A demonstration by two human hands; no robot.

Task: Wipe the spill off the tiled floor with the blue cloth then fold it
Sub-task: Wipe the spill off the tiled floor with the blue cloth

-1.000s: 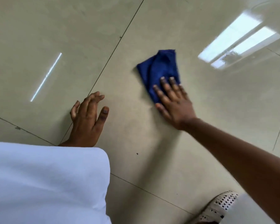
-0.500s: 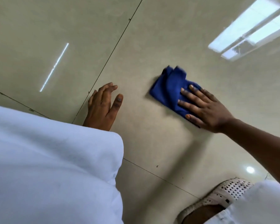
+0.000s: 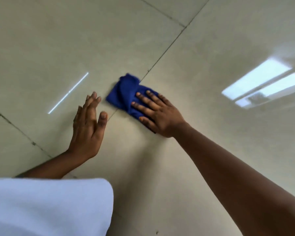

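Since half a second earlier the blue cloth (image 3: 126,92) had slid toward the left hand, so that it now lay bunched across a grout line (image 3: 162,55) of the tiled floor (image 3: 203,133) instead of well clear of it. The right hand (image 3: 157,113) lay flat on the near half of the cloth with its fingers spread wide, pressing rather than gripping; the far edge of the cloth looked blurred, which suggested a stroke in progress. Just beside the cloth, on its near left, the left hand (image 3: 88,125) stood open and empty with its fingers together, seemingly raised off the tile, though contact could not be told. No liquid showed near the cloth; glare from a window reflection (image 3: 260,84) lay well to its right. The wiping step seemed in hand and folding not begun. Next would likely come more passes or gathering the cloth with both hands. A white garment (image 3: 46,206) filled the view nearest the wearer.
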